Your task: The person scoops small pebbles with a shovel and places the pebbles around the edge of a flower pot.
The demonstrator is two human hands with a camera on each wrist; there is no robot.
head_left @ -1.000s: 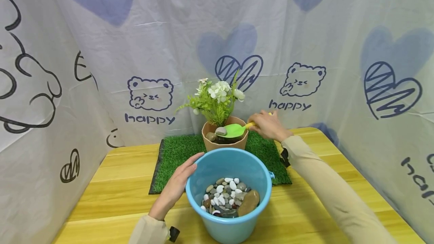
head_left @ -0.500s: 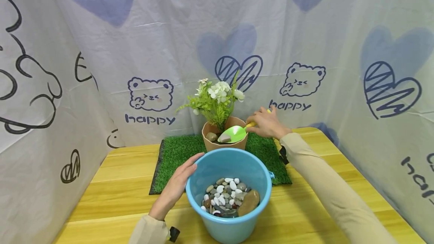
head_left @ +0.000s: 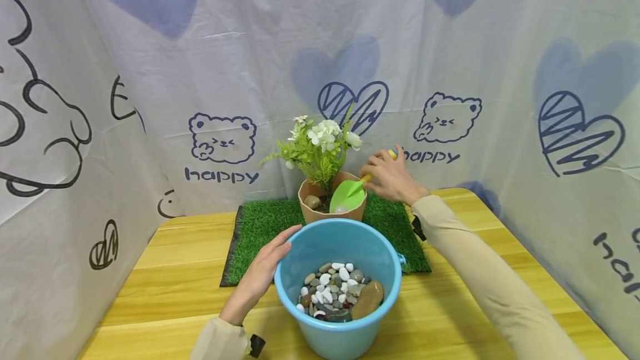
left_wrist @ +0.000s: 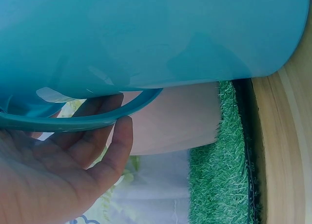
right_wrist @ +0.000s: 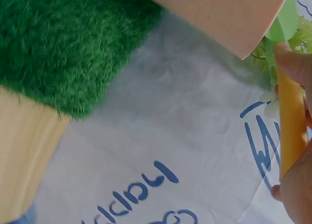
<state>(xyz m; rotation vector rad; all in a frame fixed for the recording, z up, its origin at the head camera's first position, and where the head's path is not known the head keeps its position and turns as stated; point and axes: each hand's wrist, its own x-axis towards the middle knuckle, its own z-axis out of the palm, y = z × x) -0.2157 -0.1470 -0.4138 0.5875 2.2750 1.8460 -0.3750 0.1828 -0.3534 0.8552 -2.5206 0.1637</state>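
Observation:
My left hand holds the left side of a blue bucket. In the left wrist view its fingers curl about a narrow blue strip on the bucket, apparently its handle. The bucket contains several white, grey and brown pebbles and a large brown stone. With my right hand I grip the yellow handle of a small trowel. Its green blade tips steeply down inside a tan flowerpot. One pale stone lies at the blade's tip; a brown stone sits in the pot.
White flowers with green leaves rise from the pot. Beneath the pot lies an artificial grass mat on a wooden table. A printed white curtain encloses the back and sides, close behind the plant.
My right hand has raised the trowel's handle and tilted the blade down. The pale stone has slid from the blade toward the pot's front right. My left hand and the bucket have stayed put.

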